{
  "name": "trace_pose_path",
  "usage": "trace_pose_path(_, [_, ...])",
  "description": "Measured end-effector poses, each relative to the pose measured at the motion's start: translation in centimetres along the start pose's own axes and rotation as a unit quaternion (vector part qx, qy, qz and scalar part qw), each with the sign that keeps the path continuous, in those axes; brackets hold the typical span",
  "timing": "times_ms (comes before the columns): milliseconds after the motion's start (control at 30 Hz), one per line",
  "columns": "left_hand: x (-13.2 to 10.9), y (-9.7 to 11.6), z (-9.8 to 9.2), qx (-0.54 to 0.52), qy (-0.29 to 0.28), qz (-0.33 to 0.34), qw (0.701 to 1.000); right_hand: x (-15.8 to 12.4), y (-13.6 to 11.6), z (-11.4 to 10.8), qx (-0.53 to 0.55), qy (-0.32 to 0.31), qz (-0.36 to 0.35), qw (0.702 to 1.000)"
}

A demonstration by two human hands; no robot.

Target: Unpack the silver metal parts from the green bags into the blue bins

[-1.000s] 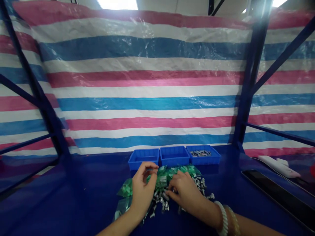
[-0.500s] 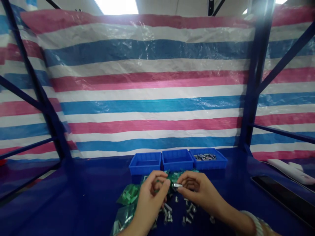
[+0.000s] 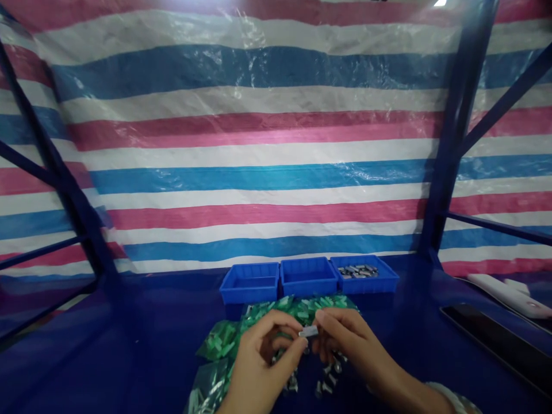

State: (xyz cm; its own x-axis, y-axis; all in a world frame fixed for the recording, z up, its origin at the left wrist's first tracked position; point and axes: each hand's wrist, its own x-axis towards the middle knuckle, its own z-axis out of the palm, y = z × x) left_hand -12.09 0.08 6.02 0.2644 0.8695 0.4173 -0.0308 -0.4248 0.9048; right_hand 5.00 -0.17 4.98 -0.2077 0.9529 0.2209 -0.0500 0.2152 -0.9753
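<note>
A small silver-grey metal piece (image 3: 309, 332) is held level between my two hands. My left hand (image 3: 265, 359) pinches its left end between thumb and forefinger. At the other end, the curled fingers of my right hand (image 3: 347, 339) close on the piece. Loose silver screw-like parts (image 3: 328, 376) lie on the blue table below, several of them partly hidden by my hands. Just beyond my fingers spreads a clear bag of green and white pieces (image 3: 302, 306). To the left lie a smaller bag of green pieces (image 3: 219, 340) and another clear bag (image 3: 209, 382).
Three blue trays stand in a row behind the bags: the left tray (image 3: 250, 294), the middle tray (image 3: 309, 286) and the right tray (image 3: 371, 284), which contains small metal parts (image 3: 357, 271). A black phone-like slab (image 3: 495, 345) and a white device (image 3: 509, 296) lie right. Blue posts (image 3: 452, 138) flank the table.
The metal piece, formerly in my right hand alone, now has my left fingers on it too. My hands have come together, and the view has tipped slightly downward.
</note>
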Motion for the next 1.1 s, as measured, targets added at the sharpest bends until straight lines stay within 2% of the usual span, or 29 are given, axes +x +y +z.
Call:
trace_pose_path(100, [-0.1, -0.2, 0.0, 0.035, -0.005, 0.072, 0.997, 0.3, 0.4, 0.0, 0.017, -0.025, 0.019, 0.999])
trace_pose_path(167, [-0.2, -0.4, 0.0, 0.048, -0.004, 0.083, 0.995, 0.3, 0.5, 0.1, 0.032, -0.028, 0.026, 0.999])
trace_pose_path(267, [-0.3, -0.7, 0.0, 0.043, 0.018, 0.055, 0.997, 0.3, 0.4, 0.1, 0.055, -0.013, 0.021, 0.998])
trace_pose_path(333, [-0.3, -0.8, 0.0, 0.025, 0.025, 0.024, 0.999, 0.1, 0.4, 0.1, 0.058, -0.001, -0.010, 0.998])
trace_pose_path(467, [-0.1, -0.7, 0.0, -0.013, 0.012, -0.049, 0.999, -0.4, 0.4, 0.4, 0.033, 0.007, -0.098, 0.995])
trace_pose_path(567, [0.1, -0.6, -0.1, -0.041, -0.010, -0.084, 0.996, -0.3, 0.5, 0.2, 0.001, 0.000, -0.132, 0.991])
trace_pose_path(667, [0.0, -0.8, -0.1, -0.040, -0.027, -0.106, 0.993, 0.6, 0.5, -0.8, -0.058, -0.022, -0.139, 0.988])
trace_pose_path(733, [0.0, -1.0, -0.2, -0.017, -0.032, -0.110, 0.993, 1.8, 0.5, -2.3, -0.116, -0.014, -0.142, 0.983])
trace_pose_path(800, [0.0, -1.1, -0.3, 0.004, -0.029, -0.095, 0.995, 3.2, 0.5, -4.5, -0.199, 0.040, -0.152, 0.967])
trace_pose_path(867, [0.1, -1.0, -0.4, 0.018, -0.020, -0.076, 0.997, 4.6, 0.5, -7.3, -0.302, 0.127, -0.159, 0.932])
trace_pose_path(967, [0.4, -0.6, -0.7, 0.035, 0.005, -0.064, 0.997, 5.9, 0.4, -11.2, -0.362, 0.227, -0.167, 0.888])
trace_pose_path(1033, [0.7, -0.5, -1.1, 0.043, 0.035, -0.053, 0.997, 6.1, 0.5, -12.5, -0.384, 0.275, -0.176, 0.863])
trace_pose_path(1100, [1.0, -0.5, -1.4, 0.048, 0.076, -0.034, 0.995, 5.8, 0.7, -11.9, -0.402, 0.287, -0.187, 0.849])
